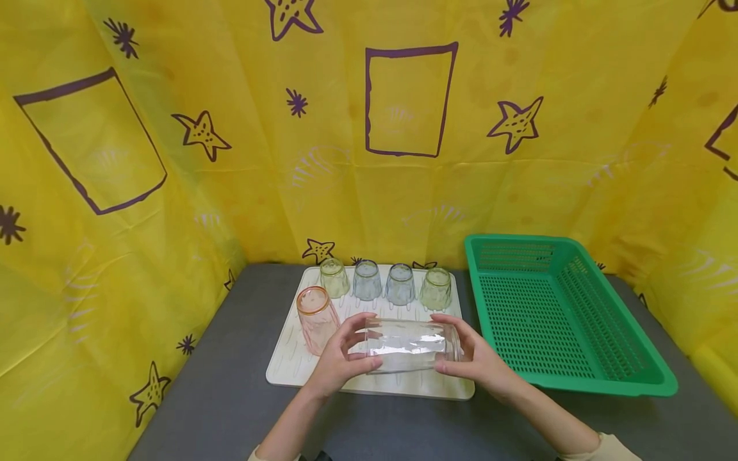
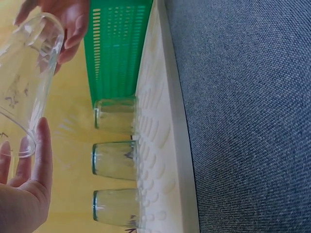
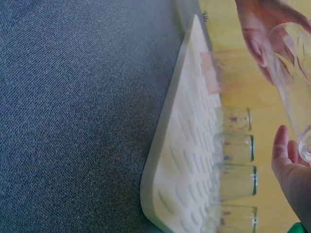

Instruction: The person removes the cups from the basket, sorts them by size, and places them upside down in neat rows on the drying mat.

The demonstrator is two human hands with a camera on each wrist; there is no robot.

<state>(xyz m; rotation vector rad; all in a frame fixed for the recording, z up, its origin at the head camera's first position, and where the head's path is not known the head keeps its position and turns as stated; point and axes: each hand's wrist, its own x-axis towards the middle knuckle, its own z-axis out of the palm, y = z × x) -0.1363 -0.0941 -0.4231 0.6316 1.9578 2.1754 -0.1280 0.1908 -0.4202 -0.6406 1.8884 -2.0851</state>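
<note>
A clear, tall drinking glass (image 1: 403,346) lies sideways in the air above a white ribbed draining tray (image 1: 288,368), held between both hands. My left hand (image 1: 341,355) grips its left end, fingers behind and thumb in front. Around the thicker-looking right end curl the thumb and fingers of my right hand (image 1: 480,360). Upside down on the tray, left of the hands, stands a tall pink glass (image 1: 317,323). Along the tray's back edge are short upturned glasses: a yellowish one (image 1: 334,280), two bluish ones (image 1: 367,282) and a yellow-green one (image 1: 435,291).
To the right of the tray sits a green perforated plastic basket (image 1: 605,386). Both rest on a table with a dark grey cloth (image 1: 225,384). A yellow patterned curtain (image 1: 334,192) encloses the back and sides.
</note>
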